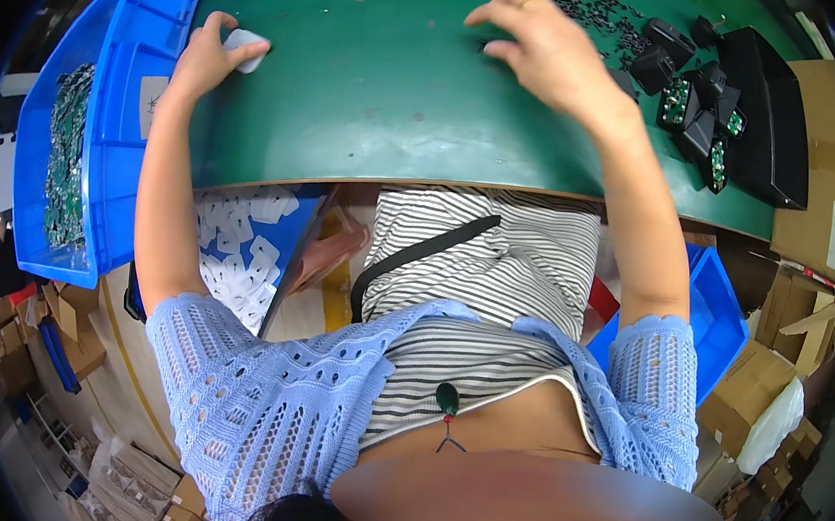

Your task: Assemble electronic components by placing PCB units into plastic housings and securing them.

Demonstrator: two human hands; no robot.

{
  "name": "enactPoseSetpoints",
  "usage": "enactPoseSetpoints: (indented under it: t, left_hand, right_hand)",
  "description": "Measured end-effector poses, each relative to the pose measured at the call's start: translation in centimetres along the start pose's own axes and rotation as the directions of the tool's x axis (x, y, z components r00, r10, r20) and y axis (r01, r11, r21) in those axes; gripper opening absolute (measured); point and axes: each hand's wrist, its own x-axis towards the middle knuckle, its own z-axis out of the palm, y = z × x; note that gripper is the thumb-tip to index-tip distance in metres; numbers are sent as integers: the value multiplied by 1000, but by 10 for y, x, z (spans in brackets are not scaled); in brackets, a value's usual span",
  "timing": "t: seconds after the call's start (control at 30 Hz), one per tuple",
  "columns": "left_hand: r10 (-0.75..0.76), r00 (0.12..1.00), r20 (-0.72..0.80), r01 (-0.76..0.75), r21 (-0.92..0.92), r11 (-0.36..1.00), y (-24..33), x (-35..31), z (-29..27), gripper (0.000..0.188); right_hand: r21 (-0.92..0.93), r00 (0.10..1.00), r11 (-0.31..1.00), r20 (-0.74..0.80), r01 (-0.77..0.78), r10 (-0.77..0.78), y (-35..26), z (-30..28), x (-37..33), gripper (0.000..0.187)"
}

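Observation:
My left hand (206, 59) is at the left side of the green table, its thumb and fingers closed around a small white plastic piece (249, 51) with rounded corners. The hand partly covers that piece. Farther right, my right hand (548, 57) hovers over the tabletop with thumb and forefinger apart, and I see nothing held between them. To the right of it lie many loose small black parts (602, 17). A group of black plastic housings (652, 69), some with green circuit boards (675, 102) showing, sits beyond my right wrist.
A blue bin (116, 176) with green circuit boards (68, 157) stands left of the table (368, 145). White plastic pieces (246, 269) fill a container below the table edge. A black box (768, 118) and cardboard (820, 169) border the right; another blue bin (719, 310) is below.

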Motion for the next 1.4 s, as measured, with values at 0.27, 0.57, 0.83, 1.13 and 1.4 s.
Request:
enactPoseSetpoints:
  t: [0.27, 0.57, 0.83, 1.13, 1.4]
  left_hand:
    - [35, 989, 145, 69, -655, 752, 46, -23, 7, 22]
    - [146, 983, -110, -171, -829, 532, 134, -37, 14, 22]
    - [161, 937, -309, -348, -848, 399, 194, -49, 47, 14]
    - [318, 780, -539, -609, -540, 581, 190, -46, 58, 14]
    - [167, 968, -186, -229, -929, 291, 192, -52, 56, 14]
  right_hand:
    - [-1, 999, 999, 15, 34, -34, 9, 21, -5, 12]
    - [370, 972, 924, -159, -101, 170, -8, -7, 23, 16]
    - [961, 875, 211, 56, -177, 481, -11, 19, 27, 15]
    - [931, 846, 181, 192, -317, 497, -18, 25, 27, 15]
    - [399, 862, 913, -488, 81, 136, -17, 33, 25, 6]
